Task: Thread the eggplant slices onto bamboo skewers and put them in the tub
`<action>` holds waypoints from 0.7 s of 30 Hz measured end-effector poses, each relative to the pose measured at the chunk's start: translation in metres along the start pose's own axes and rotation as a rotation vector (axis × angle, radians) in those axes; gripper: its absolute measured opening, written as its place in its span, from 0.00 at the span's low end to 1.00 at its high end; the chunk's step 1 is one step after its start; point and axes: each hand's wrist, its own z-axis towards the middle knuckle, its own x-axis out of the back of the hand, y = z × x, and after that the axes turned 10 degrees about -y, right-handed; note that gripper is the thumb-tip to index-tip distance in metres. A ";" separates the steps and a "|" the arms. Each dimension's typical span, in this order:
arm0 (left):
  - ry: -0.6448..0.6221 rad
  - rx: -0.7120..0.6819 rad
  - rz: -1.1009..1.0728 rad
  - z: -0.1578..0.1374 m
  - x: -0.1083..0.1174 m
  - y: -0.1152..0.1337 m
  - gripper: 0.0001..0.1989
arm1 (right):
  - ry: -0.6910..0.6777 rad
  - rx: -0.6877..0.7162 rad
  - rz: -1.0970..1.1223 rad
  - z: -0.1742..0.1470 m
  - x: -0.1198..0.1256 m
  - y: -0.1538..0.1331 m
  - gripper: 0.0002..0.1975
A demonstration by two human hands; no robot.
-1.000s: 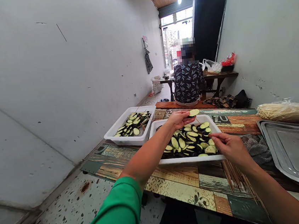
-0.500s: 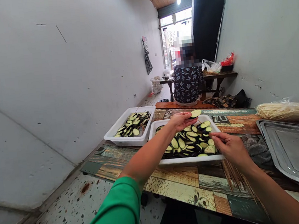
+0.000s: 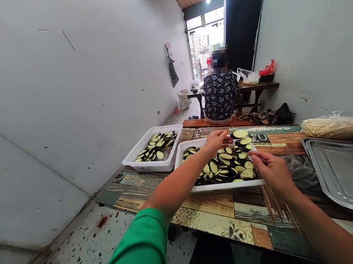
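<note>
My left hand (image 3: 218,142) pinches an eggplant slice (image 3: 240,134) with dark skin and pale flesh, above the far right part of a white tub (image 3: 226,186). Just below that slice, two more slices line up toward my right hand (image 3: 272,170). The fingers of that hand are closed in a pinch on a thin bamboo skewer (image 3: 250,154), most of which is hidden by the slices and fingers. Many loose eggplant slices (image 3: 213,168) fill the tub under both hands.
A second white tub (image 3: 148,166) at left holds skewered eggplant slices. Loose bamboo skewers (image 3: 275,205), a grey cloth (image 3: 300,173), metal trays (image 3: 347,173) and a bagged bundle of sticks (image 3: 332,127) lie at right. A person (image 3: 221,96) sits ahead at another table.
My left hand has moved slightly right and up with its slice, nearer the skewer. Slices now line up below it, above my right hand, which has barely moved.
</note>
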 end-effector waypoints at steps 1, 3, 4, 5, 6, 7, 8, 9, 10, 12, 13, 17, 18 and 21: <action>0.047 -0.036 0.224 0.001 0.002 -0.003 0.11 | 0.010 -0.010 0.024 0.000 0.000 0.001 0.20; 0.037 -0.048 0.694 0.002 0.005 -0.011 0.10 | 0.018 -0.035 0.075 0.000 -0.001 0.004 0.22; -0.027 -0.023 0.884 0.002 0.005 -0.015 0.10 | 0.015 -0.045 0.094 0.001 -0.001 0.005 0.22; -0.104 0.008 1.026 0.001 0.005 -0.019 0.11 | 0.010 -0.048 0.107 0.001 -0.001 0.006 0.22; -0.168 0.034 1.126 0.001 0.003 -0.023 0.13 | 0.002 -0.047 0.114 0.001 -0.001 0.007 0.22; -0.214 0.049 1.198 0.001 0.002 -0.027 0.15 | -0.006 -0.043 0.116 0.001 -0.001 0.007 0.22; -0.241 0.050 1.252 0.000 -0.001 -0.029 0.16 | -0.015 -0.040 0.112 0.001 -0.001 0.007 0.21; -0.253 0.047 1.295 0.000 -0.002 -0.031 0.16 | -0.021 -0.037 0.108 0.001 -0.001 0.007 0.21; -0.264 0.044 1.322 0.000 -0.004 -0.032 0.15 | -0.026 -0.037 0.104 0.001 -0.001 0.006 0.20; -0.309 0.051 1.307 0.001 -0.002 -0.030 0.12 | -0.024 -0.034 0.088 0.001 -0.001 0.005 0.20; -0.316 0.051 1.265 0.001 0.001 -0.028 0.11 | -0.018 -0.029 0.080 0.001 -0.001 0.004 0.20; -0.135 0.028 0.928 0.005 0.019 -0.019 0.13 | -0.022 -0.013 0.036 0.000 0.000 0.001 0.19; -0.098 0.037 0.790 0.007 0.023 -0.017 0.13 | -0.033 -0.010 0.023 -0.001 0.000 0.000 0.20; -0.118 0.100 0.279 0.009 0.029 -0.012 0.10 | -0.069 0.008 -0.019 -0.002 0.000 0.000 0.20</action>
